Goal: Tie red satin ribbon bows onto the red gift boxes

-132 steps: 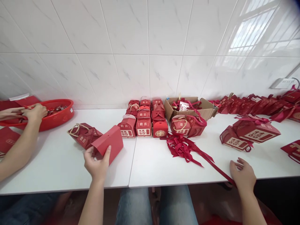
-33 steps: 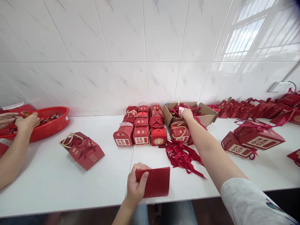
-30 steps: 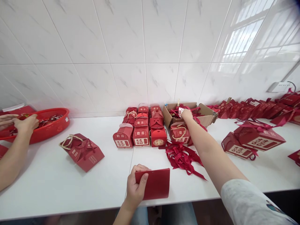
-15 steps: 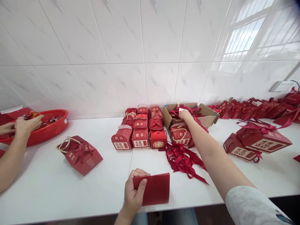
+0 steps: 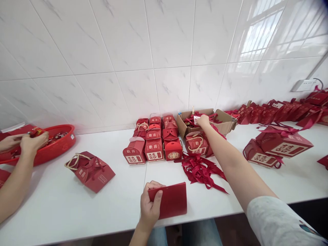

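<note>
My left hand (image 5: 150, 204) grips a folded red gift box (image 5: 173, 201) near the table's front edge, thumb across its plain side. My right hand (image 5: 203, 120) reaches into a cardboard box (image 5: 227, 124) of red ribbons at the wall. Its fingers are closed at a small white tag (image 5: 196, 119) with red print; the fingertips are partly hidden. In front of the cardboard box lies a heap of loose red ribbons (image 5: 202, 172). Left of it stand rows of red gift boxes (image 5: 154, 150), and a gift box with a rope handle (image 5: 196, 142) sits against its front.
On the left, another person's hands (image 5: 32, 140) work over a red plastic basin (image 5: 57, 148) of small wrapped pieces. A red box with rope handle (image 5: 94, 172) lies tilted nearby. Ribboned boxes (image 5: 284, 140) stand at right, with a row of red packages (image 5: 271, 111) along the wall.
The view has shifted and tilted slightly. My left hand still holds the folded box, now turned a little. My right hand remains at the white tag in the cardboard box.
</note>
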Tool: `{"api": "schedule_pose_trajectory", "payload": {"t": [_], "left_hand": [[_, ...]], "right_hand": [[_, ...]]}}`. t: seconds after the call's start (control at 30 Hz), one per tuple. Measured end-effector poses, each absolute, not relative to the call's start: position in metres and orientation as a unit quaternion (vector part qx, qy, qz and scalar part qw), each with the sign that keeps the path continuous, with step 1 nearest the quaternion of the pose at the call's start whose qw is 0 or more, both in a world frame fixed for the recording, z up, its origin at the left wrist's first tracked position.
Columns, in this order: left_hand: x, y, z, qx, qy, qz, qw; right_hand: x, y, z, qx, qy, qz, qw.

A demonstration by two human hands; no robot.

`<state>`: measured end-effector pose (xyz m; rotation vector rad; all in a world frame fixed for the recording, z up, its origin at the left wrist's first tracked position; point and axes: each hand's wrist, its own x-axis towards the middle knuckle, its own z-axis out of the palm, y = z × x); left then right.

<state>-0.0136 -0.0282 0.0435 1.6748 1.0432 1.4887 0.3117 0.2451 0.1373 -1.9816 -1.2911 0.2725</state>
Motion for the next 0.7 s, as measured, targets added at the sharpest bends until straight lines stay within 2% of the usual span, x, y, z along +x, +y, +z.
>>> {"api": "schedule_pose_trajectory", "payload": {"t": [0.27,0.33,0.4,0.53,0.7], "left_hand": [[-0.012,-0.027,0.045,0.625,0.405,0.577,0.336],[-0.012,-0.026,0.044,0.632,0.397,0.573,0.339],[-0.013,-0.027,0.044,0.632,0.395,0.572,0.342],[-0.009,-0.024,0.044,0.637,0.399,0.579,0.316],[-0.003,-0.004,0.047,0.633,0.440,0.589,0.241]], "right_hand": [[0.316,0.175,0.158,-0.604,-0.392,0.118,0.683],[0.313,0.155,0.166,-0.547,-0.382,0.133,0.733],[0.308,0.136,0.176,-0.467,-0.393,0.199,0.766],[0.291,0.105,0.189,-0.287,-0.433,0.422,0.743],[0.254,0.092,0.177,-0.191,-0.539,0.572,0.588]]}}
